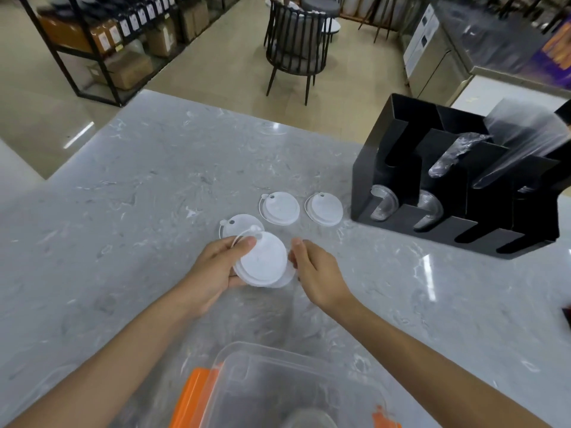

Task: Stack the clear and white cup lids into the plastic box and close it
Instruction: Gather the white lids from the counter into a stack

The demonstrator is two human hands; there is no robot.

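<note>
Gathering white lids above the open box; packing looks barely begun.

The left hand [216,267] is gripping a small stack of round white plastic cup lids [262,261], thumb curled over its rim, while the right hand [312,270] is touching the stack's far edge with loosely bent fingers, grasping nothing. Three more white lids are lying singly on the grey marble counter [139,180]: one [230,227] just behind the stack, two [279,208] [324,209] beyond. The clear rectangular plastic box with orange latches [278,381] is sitting uncovered nearest the person; something clear may lie inside it, though I cannot tell. Clear lids are standing in two slots of the black organiser [457,180]. Judging so, most stacking and the closing are remaining.
</note>
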